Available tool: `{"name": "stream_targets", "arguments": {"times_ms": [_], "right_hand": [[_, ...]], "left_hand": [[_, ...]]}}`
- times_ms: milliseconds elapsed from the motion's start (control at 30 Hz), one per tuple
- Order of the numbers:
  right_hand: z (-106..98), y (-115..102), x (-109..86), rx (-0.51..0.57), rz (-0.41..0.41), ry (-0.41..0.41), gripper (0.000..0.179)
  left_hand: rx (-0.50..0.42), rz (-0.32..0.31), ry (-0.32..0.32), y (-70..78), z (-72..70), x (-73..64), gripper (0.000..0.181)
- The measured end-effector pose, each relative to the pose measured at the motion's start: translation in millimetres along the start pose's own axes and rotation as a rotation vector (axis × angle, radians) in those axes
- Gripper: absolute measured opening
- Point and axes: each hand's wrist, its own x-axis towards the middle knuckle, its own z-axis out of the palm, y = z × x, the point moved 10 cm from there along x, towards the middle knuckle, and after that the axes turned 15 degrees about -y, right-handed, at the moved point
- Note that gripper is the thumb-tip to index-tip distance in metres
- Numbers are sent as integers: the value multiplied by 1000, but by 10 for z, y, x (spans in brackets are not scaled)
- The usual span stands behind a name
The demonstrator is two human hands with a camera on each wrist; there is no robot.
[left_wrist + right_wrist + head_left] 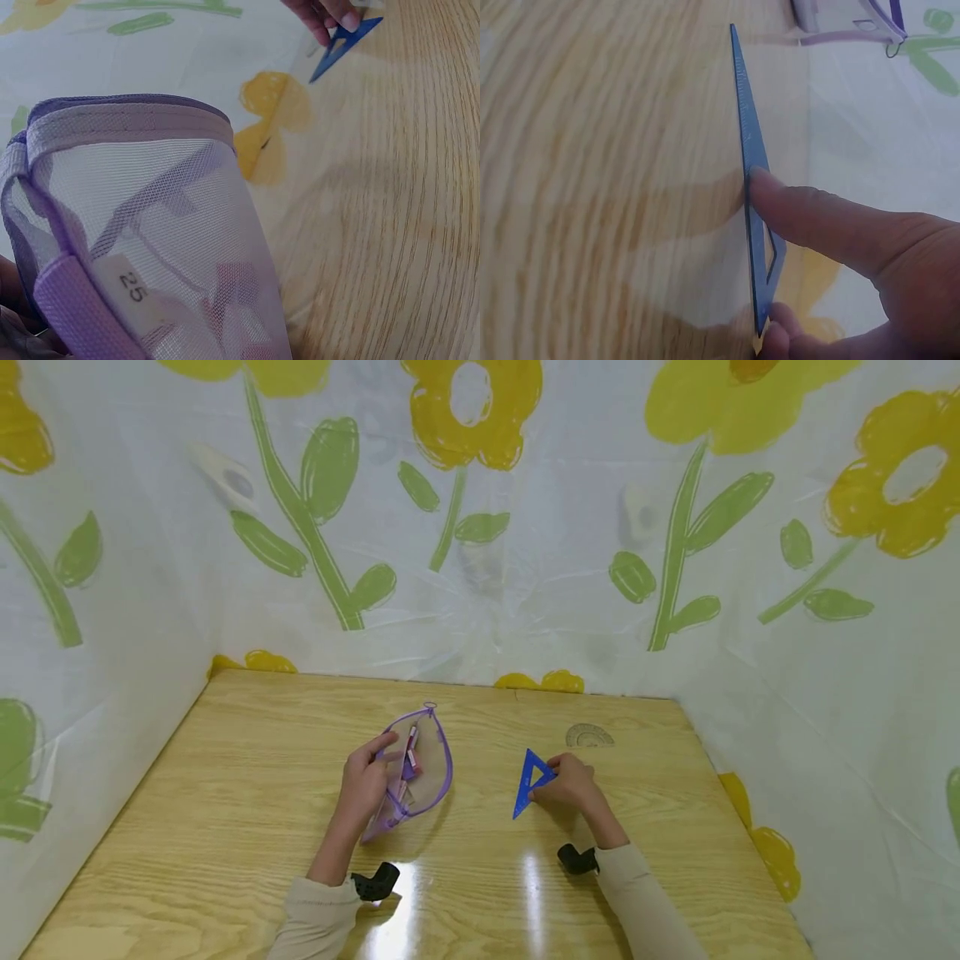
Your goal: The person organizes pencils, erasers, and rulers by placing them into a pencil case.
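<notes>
My left hand [363, 787] grips the near left side of a mesh zip pouch [432, 783] with purple trim. Its mouth gapes, and a few small items [412, 762], pink, white and purple, show inside. In the left wrist view a white label marked 25 [132, 292] and a purple strap [79, 307] are on the pouch's side. To the right, my right hand [573, 782] pinches a blue set square [523, 788] by its edge, above the table. The right wrist view has the thumb [780, 199] flat on the blue plastic, the set square nearly edge-on.
A clear protractor [588, 728] lies on the wooden table [225, 793] just beyond my right hand. White sheets with yellow flowers [480, 610] stand as walls along the back and both sides. Each wrist bears a black camera mount [377, 882].
</notes>
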Motion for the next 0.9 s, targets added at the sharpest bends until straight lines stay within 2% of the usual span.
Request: {"name": "stream_targets", "arguments": {"times_ms": [233, 400, 700, 900], "right_hand": [[71, -67, 15, -70, 2, 51, 79], [108, -110, 13, -68, 5, 65, 79], [128, -196, 6, 38, -53, 13, 80], [92, -162, 0, 97, -73, 15, 76]], "left_hand": [[-4, 1, 4, -4, -15, -29, 54], [-3, -9, 3, -16, -20, -30, 53], [-2, -2, 9, 18, -9, -27, 49], [23, -2, 15, 26, -7, -50, 54]]}}
